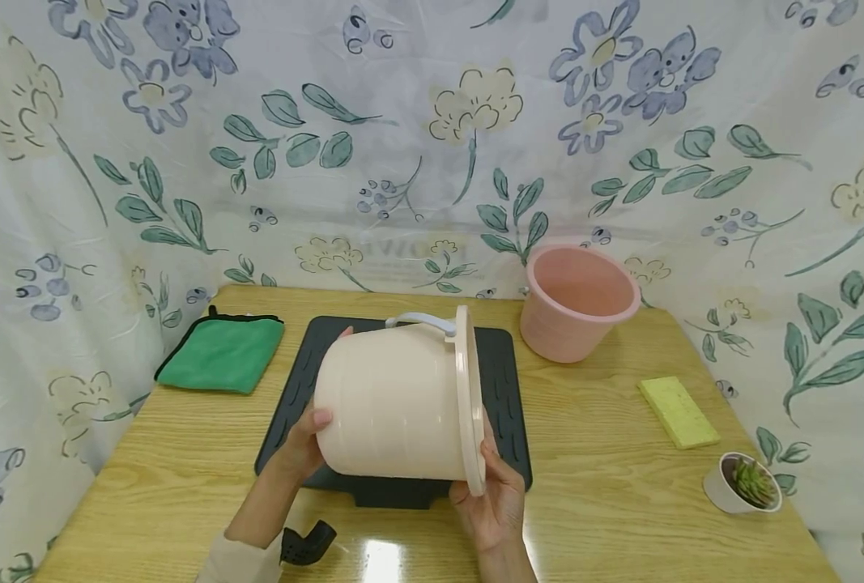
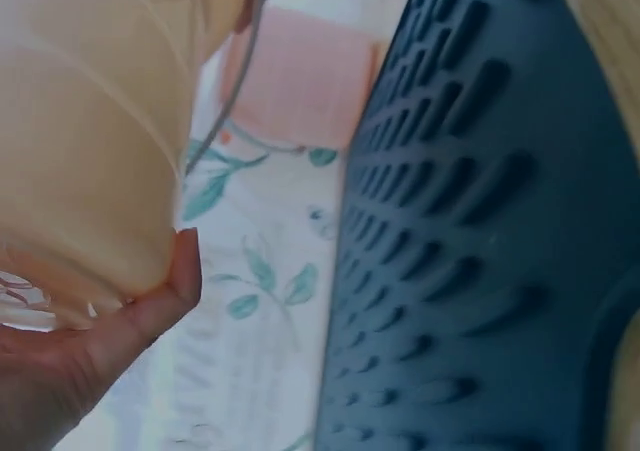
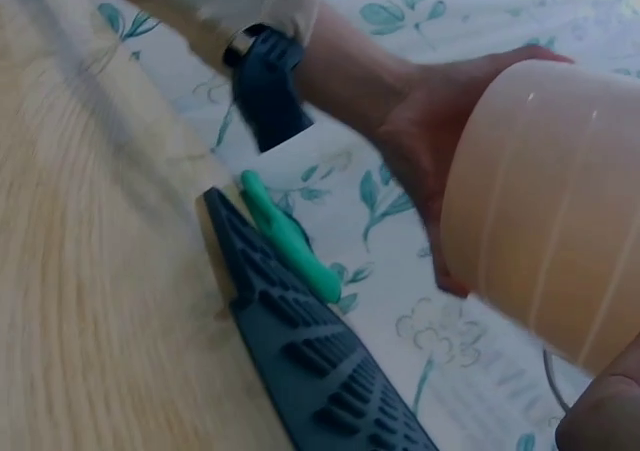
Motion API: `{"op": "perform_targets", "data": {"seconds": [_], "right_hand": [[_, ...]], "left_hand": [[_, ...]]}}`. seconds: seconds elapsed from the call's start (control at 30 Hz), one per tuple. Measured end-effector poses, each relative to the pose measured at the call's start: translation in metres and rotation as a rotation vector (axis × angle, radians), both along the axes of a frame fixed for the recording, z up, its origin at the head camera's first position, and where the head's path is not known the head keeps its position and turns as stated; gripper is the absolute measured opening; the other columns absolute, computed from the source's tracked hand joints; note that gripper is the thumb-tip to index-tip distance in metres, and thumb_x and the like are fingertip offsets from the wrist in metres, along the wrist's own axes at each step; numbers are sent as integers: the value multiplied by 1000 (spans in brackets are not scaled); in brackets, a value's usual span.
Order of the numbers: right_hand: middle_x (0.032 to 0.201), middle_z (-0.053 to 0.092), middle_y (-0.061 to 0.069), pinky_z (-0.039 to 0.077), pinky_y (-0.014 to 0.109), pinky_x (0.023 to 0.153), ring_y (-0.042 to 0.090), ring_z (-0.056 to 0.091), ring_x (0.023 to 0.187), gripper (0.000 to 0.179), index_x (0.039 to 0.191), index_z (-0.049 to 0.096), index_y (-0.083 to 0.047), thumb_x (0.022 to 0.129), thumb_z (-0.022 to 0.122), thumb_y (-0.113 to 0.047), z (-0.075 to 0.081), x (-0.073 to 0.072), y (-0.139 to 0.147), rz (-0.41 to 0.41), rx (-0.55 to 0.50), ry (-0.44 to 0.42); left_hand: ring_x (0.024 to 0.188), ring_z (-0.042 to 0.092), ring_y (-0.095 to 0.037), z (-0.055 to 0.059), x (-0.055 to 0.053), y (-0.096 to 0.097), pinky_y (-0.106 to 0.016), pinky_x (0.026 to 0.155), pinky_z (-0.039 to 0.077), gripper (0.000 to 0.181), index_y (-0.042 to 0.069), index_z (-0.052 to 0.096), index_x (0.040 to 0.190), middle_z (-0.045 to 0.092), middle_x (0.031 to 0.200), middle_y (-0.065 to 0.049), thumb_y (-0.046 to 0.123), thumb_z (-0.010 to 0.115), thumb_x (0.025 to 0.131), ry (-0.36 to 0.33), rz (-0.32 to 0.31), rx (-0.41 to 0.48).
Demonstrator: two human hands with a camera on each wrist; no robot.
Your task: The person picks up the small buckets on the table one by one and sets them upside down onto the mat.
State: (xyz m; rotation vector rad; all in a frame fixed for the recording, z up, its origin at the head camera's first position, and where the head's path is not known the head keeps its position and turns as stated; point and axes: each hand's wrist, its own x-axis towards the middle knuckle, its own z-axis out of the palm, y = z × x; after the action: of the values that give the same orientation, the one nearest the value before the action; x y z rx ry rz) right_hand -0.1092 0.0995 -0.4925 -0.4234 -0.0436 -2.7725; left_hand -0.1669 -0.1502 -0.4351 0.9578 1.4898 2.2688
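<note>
Bucket (image 1: pixel 395 405): you hold it above the mat (image 1: pixel 500 389), apart from it, tipped on its side with the base toward the mat's left edge and the open end toward its right. Its handle (image 1: pixel 424 322) lies along the upper side.

Your left grip (image 1: pixel 308 437) is curled on the base, thumb to your side and fingers round the far side. Your right grip (image 1: pixel 495 502) pinches the rim, its fingers partly hidden.

Progress: the bucket is up and borne by both grips; I judge the handling to be midway. Setting it down is not yet done. What the inside holds cannot be told.

Surroundings: on the bench (image 1: pixel 585 453), a green cloth (image 1: pixel 220 354) lies left of the mat. A pink pail (image 1: pixel 564 340) stands upright just beyond its right rear corner; a yellow sponge (image 1: pixel 679 411) and a potted plant (image 1: pixel 741 483) lie well to its right. A curtain (image 1: pixel 402 186) hangs behind.

Obstructions: the bucket hides much of the mat from your head view. The pink pail, I judge, most limits a swing rearward and right.
</note>
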Motion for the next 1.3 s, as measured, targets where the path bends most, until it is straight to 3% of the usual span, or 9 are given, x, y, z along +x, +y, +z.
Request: {"op": "perform_targets", "data": {"seconds": [0.07,0.1,0.27,0.43,0.6,0.77,0.9,1.1,1.3], "right_hand": [[140,56,12,56,28,85,23,64,118,54,155,36,-22,106,21,-5,-1,1,0,19,6,11],[138,58,12,56,27,84,22,65,117,53,154,38,-20,106,22,-4,-2,1,0,26,12,17],[118,68,14,58,24,76,21,71,102,41,134,56,-4,107,25,-10,-2,4,1,58,47,6],[110,68,10,57,22,78,19,70,96,53,119,63,-7,108,13,-22,1,3,7,93,189,11],[121,62,9,58,28,79,19,64,105,52,133,53,-15,109,8,-25,1,-1,22,78,452,133],[116,62,3,59,30,72,17,69,98,50,156,30,-14,107,37,-16,13,-7,37,-94,1003,111],[112,61,1,59,33,70,15,69,94,63,158,23,-8,101,50,-13,20,-13,47,-194,1299,134],[114,57,11,59,39,78,13,65,95,67,156,31,-13,96,60,-10,22,-20,57,-269,1444,221],[119,51,29,58,33,81,13,63,97,74,155,35,-14,90,69,-6,20,-25,64,-328,1532,309]], "left_hand": [[118,48,-15,11,1,2,-35,93,50,84,35,-7,159,34,143,1,39,45,93,10,42,-45],[117,48,-16,15,2,2,-36,92,50,86,32,-8,159,34,142,-1,39,46,92,21,65,-66],[115,47,-19,27,6,2,-39,89,51,92,26,-4,160,35,139,-5,40,53,89,101,182,-130],[114,49,-20,31,9,-2,-38,85,53,97,22,4,161,37,139,-9,40,61,85,184,364,-172],[116,51,-18,35,13,-7,-33,81,54,110,24,12,161,35,150,-5,26,74,70,268,599,-277],[132,38,-27,45,20,-10,-63,88,47,130,21,18,160,20,163,-4,18,87,50,407,814,-518],[132,37,-36,48,21,-13,-71,85,45,135,18,20,160,20,162,-8,26,93,46,508,860,-636],[128,40,-33,48,22,-19,-68,81,48,136,22,20,160,23,160,-5,32,95,46,544,886,-728],[127,42,-40,50,25,-25,-70,77,48,134,20,24,159,24,159,-12,42,94,47,589,939,-811]]}}
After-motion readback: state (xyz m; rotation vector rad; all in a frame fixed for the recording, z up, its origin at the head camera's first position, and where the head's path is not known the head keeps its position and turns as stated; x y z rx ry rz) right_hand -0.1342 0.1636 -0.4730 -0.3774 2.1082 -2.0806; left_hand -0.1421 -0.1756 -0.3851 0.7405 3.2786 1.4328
